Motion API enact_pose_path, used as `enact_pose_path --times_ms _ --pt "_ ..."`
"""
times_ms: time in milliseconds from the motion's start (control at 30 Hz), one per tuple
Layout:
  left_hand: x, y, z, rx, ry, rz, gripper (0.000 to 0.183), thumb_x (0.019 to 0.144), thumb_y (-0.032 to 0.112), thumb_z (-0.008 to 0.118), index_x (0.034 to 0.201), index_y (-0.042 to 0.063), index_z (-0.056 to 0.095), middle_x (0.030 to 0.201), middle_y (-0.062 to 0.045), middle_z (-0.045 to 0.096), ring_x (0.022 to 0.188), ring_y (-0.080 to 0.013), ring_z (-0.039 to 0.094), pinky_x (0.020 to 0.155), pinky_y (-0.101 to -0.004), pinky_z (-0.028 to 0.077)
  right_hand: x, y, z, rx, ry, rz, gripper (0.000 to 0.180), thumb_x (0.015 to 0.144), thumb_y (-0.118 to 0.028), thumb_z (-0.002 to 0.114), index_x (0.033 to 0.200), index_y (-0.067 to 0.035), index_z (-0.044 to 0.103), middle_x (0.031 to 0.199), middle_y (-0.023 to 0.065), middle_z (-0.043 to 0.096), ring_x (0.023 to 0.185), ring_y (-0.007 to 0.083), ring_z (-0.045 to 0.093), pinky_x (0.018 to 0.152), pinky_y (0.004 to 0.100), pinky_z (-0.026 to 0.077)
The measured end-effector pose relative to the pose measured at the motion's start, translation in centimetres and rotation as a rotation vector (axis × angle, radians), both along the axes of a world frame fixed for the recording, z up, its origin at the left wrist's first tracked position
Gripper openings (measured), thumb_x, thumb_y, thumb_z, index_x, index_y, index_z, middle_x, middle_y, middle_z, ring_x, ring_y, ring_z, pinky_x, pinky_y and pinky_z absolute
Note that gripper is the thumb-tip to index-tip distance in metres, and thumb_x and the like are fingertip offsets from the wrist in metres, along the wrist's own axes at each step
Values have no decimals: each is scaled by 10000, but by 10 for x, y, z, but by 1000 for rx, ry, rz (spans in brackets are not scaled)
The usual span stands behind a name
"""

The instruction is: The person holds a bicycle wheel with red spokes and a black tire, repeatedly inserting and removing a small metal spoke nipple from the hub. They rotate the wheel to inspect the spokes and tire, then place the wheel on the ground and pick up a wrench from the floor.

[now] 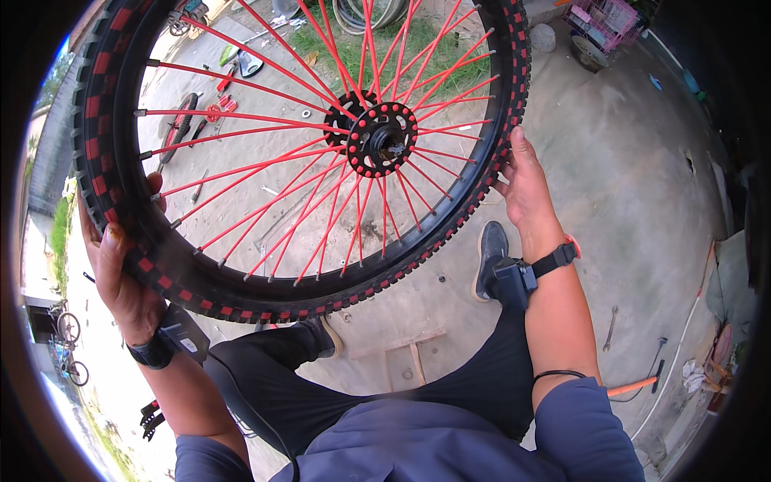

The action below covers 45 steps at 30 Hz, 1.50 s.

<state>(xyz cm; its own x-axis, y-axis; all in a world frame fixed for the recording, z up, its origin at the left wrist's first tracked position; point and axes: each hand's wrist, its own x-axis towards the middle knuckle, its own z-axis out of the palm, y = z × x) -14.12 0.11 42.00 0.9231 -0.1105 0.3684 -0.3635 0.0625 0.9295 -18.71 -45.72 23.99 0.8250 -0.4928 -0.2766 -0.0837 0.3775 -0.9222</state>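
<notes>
Both my hands hold up a bicycle wheel (pixel 241 286) with a knobby tyre checkered in black and red. Red spokes (pixel 241 123) run from its black rim to a black hub (pixel 383 140) dotted with red spoke ends. My left hand (pixel 123 283) grips the tyre at the lower left, thumb on the near side and a fingertip showing through by the rim. At the right edge, my right hand (pixel 523 187) supports the tyre, thumb pointing up and fingers partly hidden behind it. The wheel is tilted above my legs, and its top runs out of view.
Concrete floor surrounds my feet, with a combination wrench (pixel 611 328) and an orange-handled tool (pixel 632 387) at right. Ahead left lie a smaller wheel (pixel 179 128), a red crankset (pixel 213 112) and loose parts. A pink wire cage (pixel 605 24) stands far right; bicycles (pixel 68 349) are far left.
</notes>
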Motion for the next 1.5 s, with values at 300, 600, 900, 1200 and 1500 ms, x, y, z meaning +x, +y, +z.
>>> enact_pose_path --times_ms 300,600,900,1200,1500 --pt "2 -16 10 -70 71 -110 813 936 216 691 1577 13 233 1370 -318 561 1223 -387 644 1011 -424 587 1 -14 -12 195 -174 -71 499 952 -595 668 1120 -126 679 939 3 671 842 133 644 740 340 562" --pt "1 -20 1 -13 55 -112 753 954 260 653 1551 -4 278 1316 -313 602 1171 -326 671 1000 -389 577 -13 -11 -6 265 -267 -13 520 935 -622 666 1083 -124 664 854 25 674 702 142 657 619 330 583" --pt "11 -21 -11 21 58 -152 723 936 276 707 1501 -19 366 1321 -260 623 1195 -289 665 1001 -370 571 -17 -25 -30 222 -301 -125 483 954 -575 670 1082 -109 656 850 56 687 686 161 671 595 332 591" --pt "31 -3 -40 125 224 -231 695 960 258 723 1493 -28 383 1401 -204 592 1162 -208 656 971 -360 573 -20 -19 -16 83 -328 -213 407 980 -479 688 1132 -103 650 892 33 685 711 134 661 600 299 571" --pt "49 31 -82 203 304 -200 537 1026 172 636 1490 7 422 1389 -127 608 1253 -217 607 1067 -351 496 -25 -13 -7 0 -336 -232 346 1011 -395 675 1174 -92 642 955 20 700 772 118 666 634 292 577"
